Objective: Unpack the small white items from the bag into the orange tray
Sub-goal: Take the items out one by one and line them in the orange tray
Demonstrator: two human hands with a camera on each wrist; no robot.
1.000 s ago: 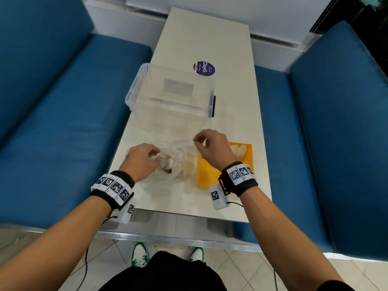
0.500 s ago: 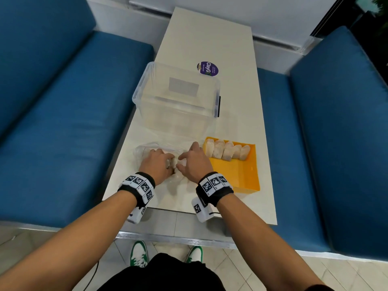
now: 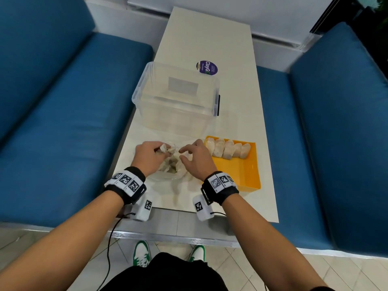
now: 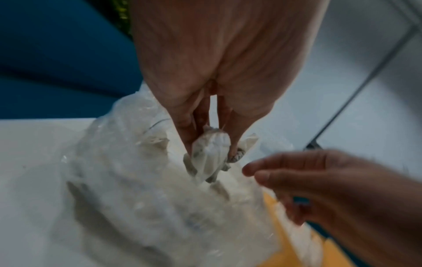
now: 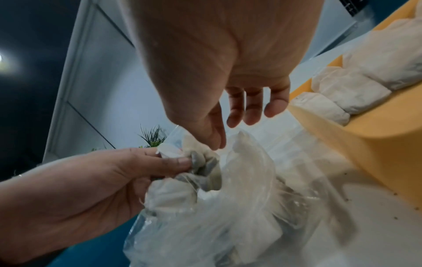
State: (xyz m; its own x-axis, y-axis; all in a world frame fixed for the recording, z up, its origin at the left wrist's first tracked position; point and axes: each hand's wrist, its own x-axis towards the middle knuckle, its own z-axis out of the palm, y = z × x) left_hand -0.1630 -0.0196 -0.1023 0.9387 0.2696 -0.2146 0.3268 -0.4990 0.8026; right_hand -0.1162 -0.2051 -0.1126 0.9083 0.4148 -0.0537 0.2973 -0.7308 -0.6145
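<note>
Between the two hands, on the white table (image 3: 231,80), lies the clear plastic bag (image 3: 170,171) with small white items inside. The left hand (image 3: 147,156) pinches one white sachet (image 4: 210,153) at the bag's mouth, perhaps with a fold of the plastic; the blur hides that. The right hand (image 3: 195,162) hovers just beside it, fingers loosely spread, holding nothing. Right of that hand sits the orange tray (image 3: 241,173), five white sachets (image 3: 227,151) in a row along its far end.
</note>
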